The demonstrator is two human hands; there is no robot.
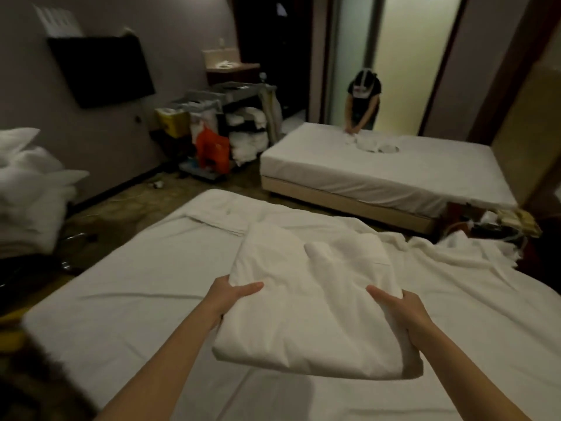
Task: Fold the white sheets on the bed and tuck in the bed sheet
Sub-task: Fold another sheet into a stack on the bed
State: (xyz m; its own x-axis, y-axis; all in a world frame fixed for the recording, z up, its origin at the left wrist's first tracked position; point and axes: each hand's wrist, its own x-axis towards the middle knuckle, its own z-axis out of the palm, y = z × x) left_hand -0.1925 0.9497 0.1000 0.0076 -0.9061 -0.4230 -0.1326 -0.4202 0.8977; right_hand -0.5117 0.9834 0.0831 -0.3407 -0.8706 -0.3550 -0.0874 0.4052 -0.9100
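Observation:
A folded white sheet (312,302) hangs above the near bed (127,302), casting a shadow on it. My left hand (230,297) grips its left edge, thumb on top and fingers underneath. My right hand (400,311) grips its right edge the same way. The bed sheet under it lies fairly flat on the left. A rumpled white sheet (449,268) is bunched along the bed's right side, and a flat folded sheet (221,220) rests near the far end.
A second bed (376,174) stands across a floor gap, with another person (362,101) bent over its far edge handling white cloth. A housekeeping cart (224,126) with linens and an orange bag stands by the wall. Pillows (30,183) pile at left.

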